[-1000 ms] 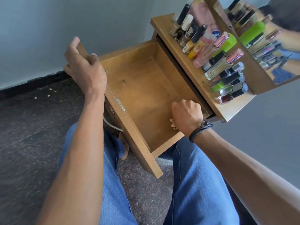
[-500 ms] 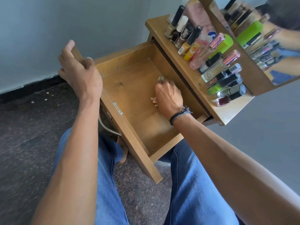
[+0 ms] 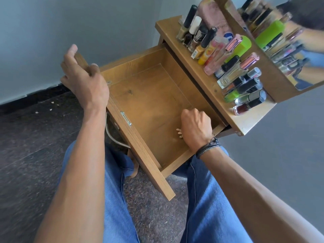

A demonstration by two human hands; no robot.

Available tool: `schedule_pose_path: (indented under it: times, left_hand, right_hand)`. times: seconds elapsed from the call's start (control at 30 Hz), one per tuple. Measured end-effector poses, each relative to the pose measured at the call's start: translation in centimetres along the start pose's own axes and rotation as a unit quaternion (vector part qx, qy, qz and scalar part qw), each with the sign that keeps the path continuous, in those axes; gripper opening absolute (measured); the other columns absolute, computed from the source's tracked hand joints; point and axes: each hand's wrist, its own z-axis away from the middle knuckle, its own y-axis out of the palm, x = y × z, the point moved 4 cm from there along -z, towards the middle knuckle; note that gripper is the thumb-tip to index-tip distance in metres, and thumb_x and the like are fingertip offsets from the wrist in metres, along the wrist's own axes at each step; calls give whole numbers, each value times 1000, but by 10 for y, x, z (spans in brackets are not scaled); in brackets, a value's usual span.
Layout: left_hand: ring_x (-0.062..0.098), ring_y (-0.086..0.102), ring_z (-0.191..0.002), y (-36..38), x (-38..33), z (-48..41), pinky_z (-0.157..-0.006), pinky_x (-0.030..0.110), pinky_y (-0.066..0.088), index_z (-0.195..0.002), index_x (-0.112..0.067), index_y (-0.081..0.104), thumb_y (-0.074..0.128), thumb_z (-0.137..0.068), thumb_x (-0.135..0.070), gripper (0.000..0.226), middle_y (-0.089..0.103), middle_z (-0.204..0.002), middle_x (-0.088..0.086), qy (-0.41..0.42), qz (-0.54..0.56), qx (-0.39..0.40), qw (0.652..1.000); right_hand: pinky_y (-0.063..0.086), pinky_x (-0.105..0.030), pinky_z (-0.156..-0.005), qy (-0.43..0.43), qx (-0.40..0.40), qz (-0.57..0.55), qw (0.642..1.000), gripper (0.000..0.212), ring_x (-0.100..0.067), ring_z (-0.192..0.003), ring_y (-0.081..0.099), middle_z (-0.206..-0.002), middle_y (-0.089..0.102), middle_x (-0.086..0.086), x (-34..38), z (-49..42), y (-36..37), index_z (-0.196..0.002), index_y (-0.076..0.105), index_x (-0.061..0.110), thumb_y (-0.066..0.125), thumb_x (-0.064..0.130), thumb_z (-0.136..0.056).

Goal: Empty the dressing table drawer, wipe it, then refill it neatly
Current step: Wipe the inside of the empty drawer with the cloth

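Drawer (image 3: pixel 149 95), one: left hand (image 3: pixel 85 83) grips front corner; right hand (image 3: pixel 195 128) clenches pale wad (image 3: pixel 179 133) inside.

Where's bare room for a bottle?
Drawer floor is bare except the corner where the right hand grips a pale wad; left hand holds the front panel. Tabletop: bottles crowd it; only its drawer-side strip is free.

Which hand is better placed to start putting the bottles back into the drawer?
Right, probably. The right hand sits inside the empty drawer, nearer the bottles on the tabletop, though it holds a pale thing; the left hand grips the drawer front, farther from them.
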Motion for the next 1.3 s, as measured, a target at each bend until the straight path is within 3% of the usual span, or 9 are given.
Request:
schedule_pose_path:
  times: [0.1,0.2,0.4,0.57,0.67,0.83,0.97,1.13,1.3]
  left_hand:
    - [16,33,-111,0,1,0,-78,3,32,-145,-22,42,43,-96,-6,51,45,-144,-1,4,-7,3,1000]
    - [15,35,-113,2,1,0,-80,3,33,-145,-22,42,44,-96,-7,51,45,-144,-3,10,1,8,1000]
    - [23,47,-124,6,10,-6,-101,25,43,-144,-24,44,46,-91,-13,54,45,-139,-1,5,20,-3,1000]
    - [25,51,-123,7,12,-11,-98,24,46,-142,-22,45,46,-88,-14,54,45,-136,-3,16,33,-3,999]
    - [28,53,-122,4,11,-11,-98,28,47,-141,-20,46,46,-88,-13,54,47,-139,2,18,36,-6,999]
    - [25,50,-123,1,5,-6,-95,22,47,-141,-16,46,47,-89,-6,52,48,-138,3,24,36,-5,999]
    - [33,52,-122,-1,2,-4,-95,32,50,-140,-13,46,47,-90,-2,51,49,-139,10,21,50,3,999]
    - [26,52,-121,-1,-1,-4,-97,33,48,-140,-14,47,47,-91,-2,50,50,-134,3,20,34,2,999]
    - [25,52,-120,1,-1,-3,-100,32,46,-138,-17,47,45,-89,-5,51,48,-128,-3,18,30,-2,999]
  right_hand:
    - [55,-38,-71,-20,-22,-19,999,8,-31,-89,65,-94,67,-14,6,-14,2,-104,66,3,63,6,-97]
    - [45,-35,-65,-42,-48,-41,997,10,-28,-83,63,-94,67,-14,20,-46,-5,-102,68,2,58,6,-99]
    - [55,-47,-85,-56,-113,-18,992,30,-35,-113,58,-122,61,-18,53,-78,-16,-114,69,5,44,-1,-98]
    - [54,-49,-87,-45,-130,-13,990,24,-37,-110,60,-120,62,-20,56,-61,-14,-115,67,0,59,2,-93]
    - [56,-43,-78,-57,-100,-43,992,26,-35,-107,63,-117,64,-18,40,-35,-9,-117,64,1,66,4,-91]
    - [38,-39,-60,-38,-36,-19,998,20,-38,-90,67,-91,63,-11,-9,-7,-10,-99,61,7,53,-7,-89]
    - [38,-36,-60,-26,22,-2,999,33,-31,-73,52,-86,59,-10,-21,9,-9,-69,33,15,47,-6,-89]
    - [47,-35,-64,-49,83,-24,995,6,-33,-91,67,-101,66,-17,6,22,-13,-91,63,8,66,4,-89]
    - [58,-35,-68,-98,120,-97,983,24,-25,-76,58,-102,60,-15,54,54,-2,-111,66,2,62,-4,-88]
